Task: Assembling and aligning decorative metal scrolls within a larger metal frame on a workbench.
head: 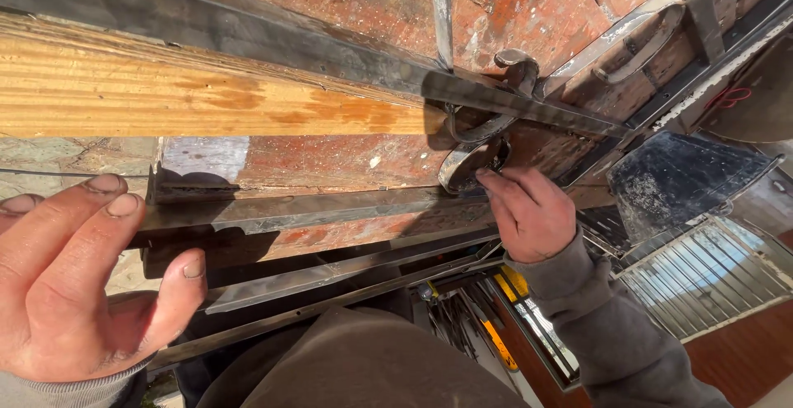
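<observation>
My left hand (78, 280) rests with fingers spread on the near end of a flat steel bar (314, 207) that lies on a worn, paint-stained workbench (330, 156). My right hand (529, 210) is curled, its fingertips pinching a curved scroll of wrought iron (471, 160) at the bar's far end. A long wooden plank (206, 94) runs along the bench above the bar. A dark steel strip (248, 32) lies over the plank's top edge and reaches the scroll.
More bent iron scrolls (636, 40) lie on the bench at the upper right. A thin rod (442, 7) crosses the top. Below the bench edge are a dark metal tray (677, 177), a barred metal grille (710, 268) and assorted tools (487, 317).
</observation>
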